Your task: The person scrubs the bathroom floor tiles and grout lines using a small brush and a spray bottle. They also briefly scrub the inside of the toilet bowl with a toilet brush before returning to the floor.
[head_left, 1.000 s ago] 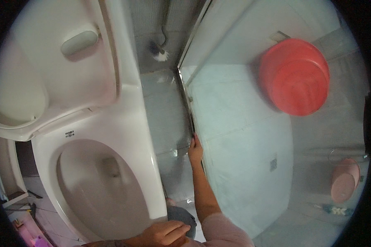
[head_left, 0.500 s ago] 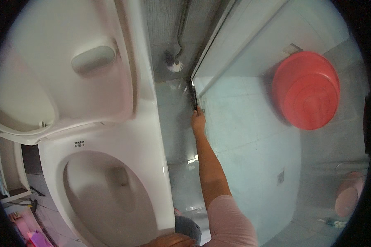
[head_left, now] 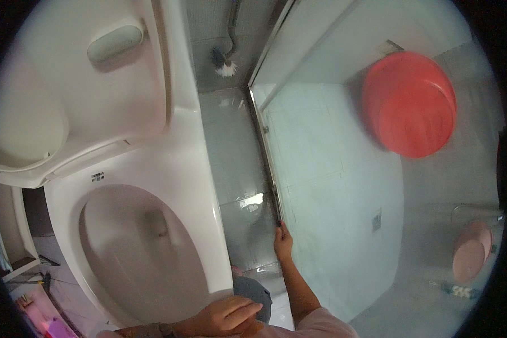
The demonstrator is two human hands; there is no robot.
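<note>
My right hand [head_left: 284,242] is closed at the low metal rail [head_left: 266,149] under the glass shower panel. Its fingertips press on the rail's dark edge, and whether a thin object sits in them I cannot make out. My left hand [head_left: 225,316] lies at the lower edge, fingers curled together, beside my knee [head_left: 253,298] and the rim of a white toilet [head_left: 205,197]. Nothing shows in that hand, though its palm is hidden. The toilet's seat and lid [head_left: 118,84] stand raised.
Behind the glass, a red tub [head_left: 411,107] leans against the wall, with a floor drain [head_left: 377,220] and a pink basin [head_left: 472,252] nearer. A toilet brush [head_left: 225,63] with white bristles stands beyond the strip of wet grey tiles [head_left: 231,146]. Pink items [head_left: 42,315] lie at lower left.
My right hand has slid along the rail toward me, from near its far end. My left hand has come further into view, and the whole view has shifted slightly.
</note>
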